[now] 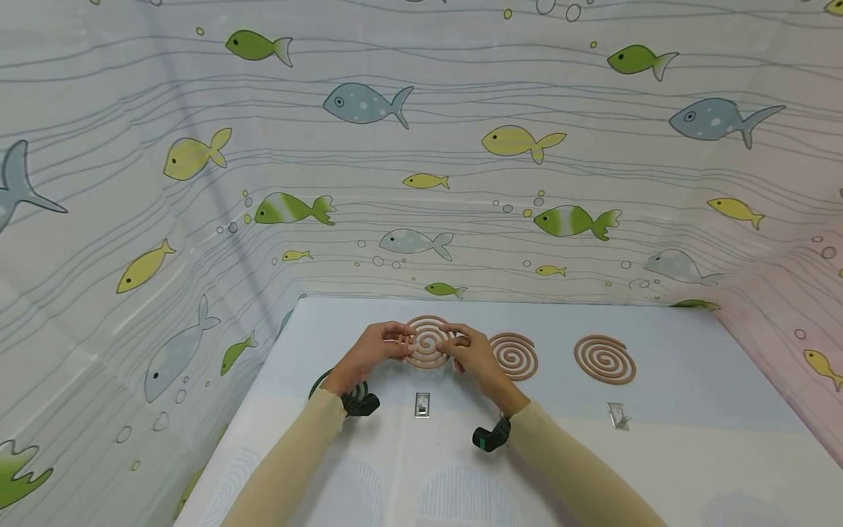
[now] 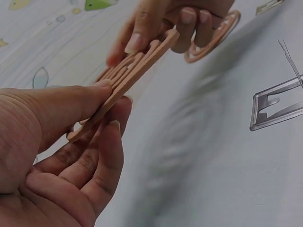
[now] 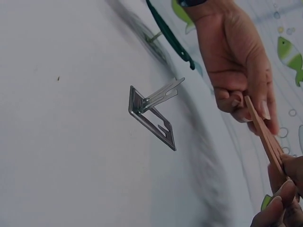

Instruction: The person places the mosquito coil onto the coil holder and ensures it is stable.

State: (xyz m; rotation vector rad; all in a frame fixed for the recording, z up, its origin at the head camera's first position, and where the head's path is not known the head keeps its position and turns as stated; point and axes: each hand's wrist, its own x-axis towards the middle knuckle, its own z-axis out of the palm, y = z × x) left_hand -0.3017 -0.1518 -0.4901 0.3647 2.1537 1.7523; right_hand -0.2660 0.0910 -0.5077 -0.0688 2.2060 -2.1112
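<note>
A brown mosquito coil [image 1: 428, 342] is held up above the table between both hands. My left hand [image 1: 369, 353] pinches its left edge, thumb on one face and fingers behind, as the left wrist view shows. The right hand [image 1: 476, 356] pinches the opposite edge. Seen edge-on in the right wrist view, the coil [image 3: 265, 135] is tilted; whether it is one coil or two nested ones I cannot tell. Below the hands, a small metal coil stand [image 1: 422, 405] lies on the table with its prong bent up [image 3: 163, 92].
Two more brown coils [image 1: 516, 356] [image 1: 604, 360] lie to the right. A second metal stand [image 1: 617, 416] is at the right. Under the left wrist is a dark green coil [image 3: 170, 35], partly hidden. Fish-patterned walls [image 1: 421, 219] enclose the white table [image 1: 691, 454].
</note>
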